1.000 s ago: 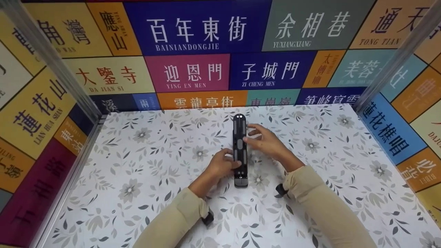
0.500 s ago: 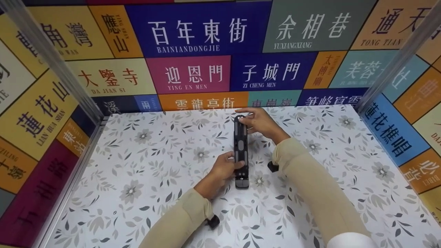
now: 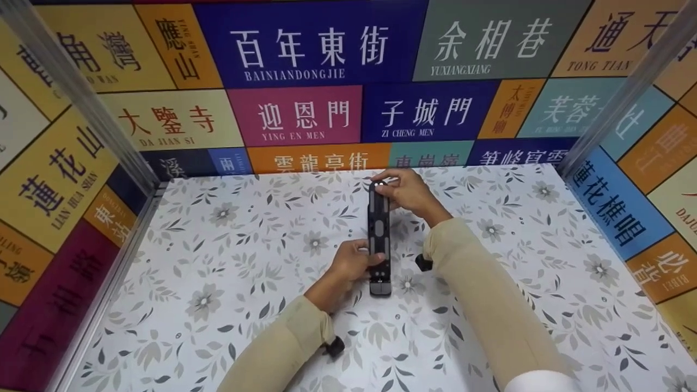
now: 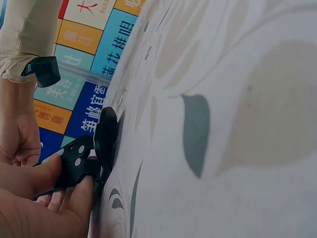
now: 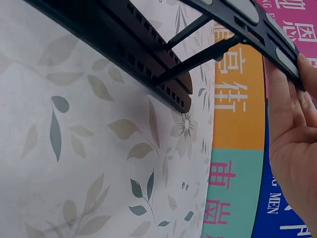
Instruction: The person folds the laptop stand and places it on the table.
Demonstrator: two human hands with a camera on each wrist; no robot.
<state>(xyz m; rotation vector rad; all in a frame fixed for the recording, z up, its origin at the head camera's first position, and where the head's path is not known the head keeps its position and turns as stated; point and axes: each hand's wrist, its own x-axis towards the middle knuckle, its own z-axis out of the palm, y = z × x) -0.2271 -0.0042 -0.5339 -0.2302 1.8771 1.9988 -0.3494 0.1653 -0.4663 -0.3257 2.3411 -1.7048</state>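
A black folding laptop stand [image 3: 379, 227] with grey pads stands lengthwise on the table in the head view. The left hand [image 3: 351, 262] grips its near part, thumb on top, and in the left wrist view the fingers [image 4: 81, 198] reach under the stand's dotted top arm [image 4: 77, 163]. At the far end, the right hand [image 3: 409, 190] pinches the tip of the top arm. In the right wrist view, that arm [image 5: 247, 29] is raised on thin struts [image 5: 195, 58] above a slotted base [image 5: 124, 49]. The base rests on the cloth.
A white cloth [image 3: 218, 250] with grey flowers and leaves covers the table. Coloured sign panels [image 3: 310, 43] stand at the back and both sides, with metal posts [image 3: 103, 98] at the corners. Black wrist cameras [image 3: 334, 346] hang by both cuffs.
The right hand has moved from beside the stand's middle to its far end and now pinches the tip. The left hand stays at the near part.
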